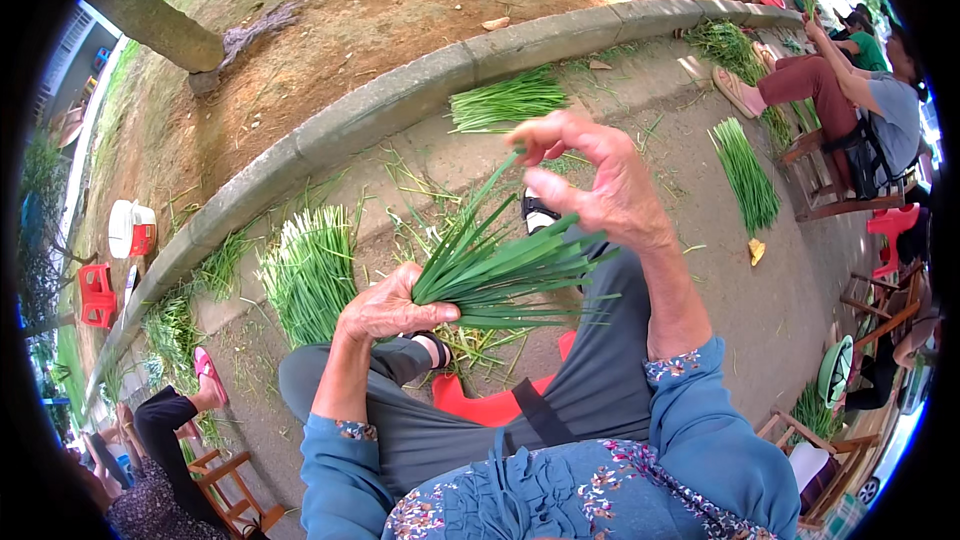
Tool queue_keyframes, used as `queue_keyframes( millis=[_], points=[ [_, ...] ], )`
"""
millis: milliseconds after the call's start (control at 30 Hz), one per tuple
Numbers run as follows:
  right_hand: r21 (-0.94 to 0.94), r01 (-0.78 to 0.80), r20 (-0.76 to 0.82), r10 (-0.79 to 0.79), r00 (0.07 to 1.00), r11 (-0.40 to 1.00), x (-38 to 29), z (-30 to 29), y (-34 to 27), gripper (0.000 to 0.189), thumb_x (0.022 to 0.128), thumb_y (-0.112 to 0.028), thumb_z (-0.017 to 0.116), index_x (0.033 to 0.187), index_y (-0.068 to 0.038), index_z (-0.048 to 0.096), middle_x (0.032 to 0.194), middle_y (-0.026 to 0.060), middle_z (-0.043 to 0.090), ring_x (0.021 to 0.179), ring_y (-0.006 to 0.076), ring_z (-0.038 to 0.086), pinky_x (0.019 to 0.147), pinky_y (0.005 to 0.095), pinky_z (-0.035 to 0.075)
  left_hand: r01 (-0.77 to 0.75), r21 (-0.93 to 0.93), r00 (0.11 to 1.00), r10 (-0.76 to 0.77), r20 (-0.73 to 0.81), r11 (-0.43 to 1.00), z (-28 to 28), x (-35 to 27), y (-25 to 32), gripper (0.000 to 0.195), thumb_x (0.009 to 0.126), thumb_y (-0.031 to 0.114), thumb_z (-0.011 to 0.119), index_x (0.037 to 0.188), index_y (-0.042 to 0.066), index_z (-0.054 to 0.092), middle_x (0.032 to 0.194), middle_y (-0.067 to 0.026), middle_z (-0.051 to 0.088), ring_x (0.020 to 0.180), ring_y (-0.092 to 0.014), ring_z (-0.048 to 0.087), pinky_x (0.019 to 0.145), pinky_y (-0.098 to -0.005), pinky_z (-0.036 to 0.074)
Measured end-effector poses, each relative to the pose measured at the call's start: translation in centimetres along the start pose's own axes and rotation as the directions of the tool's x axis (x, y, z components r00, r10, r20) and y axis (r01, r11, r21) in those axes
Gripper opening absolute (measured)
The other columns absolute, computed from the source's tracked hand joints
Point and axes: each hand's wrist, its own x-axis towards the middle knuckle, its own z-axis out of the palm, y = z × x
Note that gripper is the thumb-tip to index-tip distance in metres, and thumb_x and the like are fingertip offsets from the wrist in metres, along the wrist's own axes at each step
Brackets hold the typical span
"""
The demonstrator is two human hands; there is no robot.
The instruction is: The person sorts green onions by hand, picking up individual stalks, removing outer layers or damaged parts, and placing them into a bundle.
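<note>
A fanned bunch of long green garlic chives (pixel 510 270) is gripped near one end by my left hand (pixel 401 304), its leaf tips spreading to the right over my lap. Above the tips, my right hand (pixel 600 180) has its thumb and fingers curled apart. A leaf reaches up close to its fingertips; whether they touch it I cannot tell. On the pavement to the left lies a thick pile of chives (pixel 311 274) with pale stem ends. A flatter pile (pixel 510 99) lies beyond my hands near the kerb.
Loose trimmings (pixel 480 345) litter the ground around my sandalled feet. A concrete kerb (pixel 390 90) curves across ahead. Another chive bundle (pixel 750 180) lies at right, near a seated person (pixel 832 90). Part of a red plastic stool (pixel 472 399) shows beneath me. A person (pixel 157 480) sits at lower left.
</note>
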Motion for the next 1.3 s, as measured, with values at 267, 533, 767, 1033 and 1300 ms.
queue_keyframes(
  millis=[267,533,767,1033,1300],
  points=[
    [-0.086,0.092,0.099,-0.084,0.992,0.992,0.0,0.4,0.6,0.014,0.078,-0.007,0.068,0.089,0.0,0.064,0.076,0.0072,0.062,0.069,0.0174,0.062,0.062,0.0287,0.049,-0.048,0.023,0.998,0.049,-0.041,0.999,0.2,0.2,-0.1,0.034,0.077,0.033,0.074,0.068,0.004,0.058,0.052,0.0049,0.045,0.048,-0.004,0.039,0.042,-0.0226,0.028],
    [-0.093,0.031,0.057,-0.026,0.998,0.995,-0.2,0.6,0.9,0.012,0.081,-0.007,0.064,0.091,0.0,0.063,0.081,0.0074,0.062,0.073,0.0164,0.062,0.063,0.0284,0.049,-0.046,0.051,0.999,0.048,-0.02,0.998,0.0,0.2,-0.4,0.036,0.08,0.03,0.072,0.062,0.003,0.056,0.053,0.0051,0.042,0.052,-0.006,0.036,0.046,-0.0269,0.029],
    [-0.135,0.014,0.061,-0.006,0.998,0.991,0.1,1.0,0.3,0.021,0.078,-0.013,0.069,0.096,-0.002,0.063,0.08,0.0061,0.059,0.073,0.0155,0.06,0.064,0.0288,0.048,-0.039,0.046,0.999,0.04,-0.023,0.998,0.0,0.2,-0.5,0.037,0.08,0.03,0.071,0.061,0.003,0.055,0.053,0.0044,0.042,0.053,-0.006,0.037,0.047,-0.0275,0.03],
    [-0.122,0.102,0.1,-0.09,0.991,0.987,-0.1,1.1,1.7,0.015,0.079,-0.005,0.065,0.093,-0.001,0.063,0.077,0.0087,0.059,0.068,0.0185,0.059,0.061,0.0286,0.049,-0.052,0.064,0.999,0.053,-0.012,0.997,0.0,0.2,-0.5,0.038,0.081,0.029,0.071,0.061,0.002,0.054,0.054,0.0035,0.044,0.054,-0.007,0.039,0.047,-0.0279,0.032],
    [-0.139,0.085,0.114,-0.07,0.991,0.987,-0.2,1.1,1.3,0.01,0.08,-0.002,0.061,0.09,-0.002,0.063,0.078,0.0083,0.06,0.07,0.0186,0.06,0.062,0.0286,0.047,-0.055,0.06,0.998,0.057,-0.017,0.997,0.1,0.2,-0.2,0.039,0.082,0.029,0.07,0.059,0.003,0.051,0.054,0.0038,0.042,0.053,-0.006,0.037,0.047,-0.0275,0.031]
  ],
)
